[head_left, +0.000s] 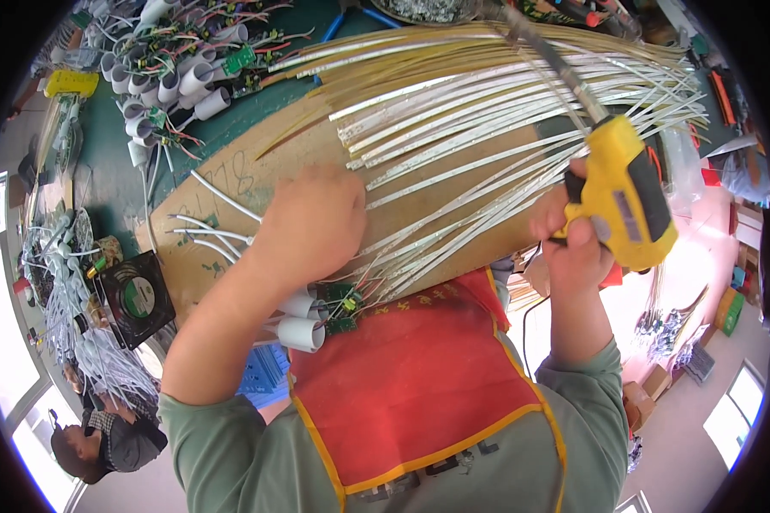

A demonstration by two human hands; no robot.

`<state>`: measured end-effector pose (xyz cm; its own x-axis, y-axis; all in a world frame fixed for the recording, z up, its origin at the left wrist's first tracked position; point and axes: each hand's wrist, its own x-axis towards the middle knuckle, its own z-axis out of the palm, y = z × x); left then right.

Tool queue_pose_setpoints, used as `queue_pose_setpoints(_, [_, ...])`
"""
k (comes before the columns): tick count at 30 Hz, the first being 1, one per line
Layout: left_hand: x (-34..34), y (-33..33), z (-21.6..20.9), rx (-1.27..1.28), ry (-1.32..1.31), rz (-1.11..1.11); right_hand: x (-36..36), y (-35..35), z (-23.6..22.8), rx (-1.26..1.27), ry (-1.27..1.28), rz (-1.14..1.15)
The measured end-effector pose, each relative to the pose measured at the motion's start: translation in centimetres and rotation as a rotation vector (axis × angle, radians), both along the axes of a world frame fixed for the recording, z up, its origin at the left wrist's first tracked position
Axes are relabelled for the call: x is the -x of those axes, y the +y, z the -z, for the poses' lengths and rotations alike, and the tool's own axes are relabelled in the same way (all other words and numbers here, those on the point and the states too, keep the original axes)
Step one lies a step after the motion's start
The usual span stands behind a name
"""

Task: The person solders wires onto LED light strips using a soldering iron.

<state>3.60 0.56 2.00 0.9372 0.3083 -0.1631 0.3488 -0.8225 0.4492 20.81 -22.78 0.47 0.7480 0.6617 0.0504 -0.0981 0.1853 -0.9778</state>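
My right hand [566, 229] is wrapped around a yellow and black soldering gun [631, 201], whose long metal tip points up and away over the strips. My left hand [315, 221] is closed above the brown board [231, 171]. Whatever its fingers hold is hidden beneath it. Many thin white light strips [453, 158] lie across the board, some ending near my left hand. Close to my apron, below that hand, are white plastic tubes [304, 333] with small green circuit boards [344, 321] and thin wires. White cables [210, 231] extend out to the left of the hand.
A heap of white tubes with circuit boards [180, 81] covers the far left of the green table [231, 128]. A black fan [135, 299] stands at the left, beside bundled white cables [103, 342]. Another person [111, 440] is at the lower left. Blue-handled pliers [338, 26] lie far off.
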Motion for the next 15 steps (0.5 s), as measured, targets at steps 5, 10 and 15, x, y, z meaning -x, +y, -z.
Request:
queue_pose_setpoints(5, [0.1,0.1,0.3,0.000,0.032,0.011,-3.7,4.8,-0.1,-0.122,-0.335,0.148])
queue_pose_setpoints(10, [0.0,-0.2,-0.1,0.041,0.064,-0.028,-4.3,6.0,-0.8,0.198,-0.140,0.074])
queue_pose_setpoints(15, [0.1,0.0,0.2,0.022,0.026,-0.026,-2.7,4.0,-0.6,-0.117,0.252,-0.130])
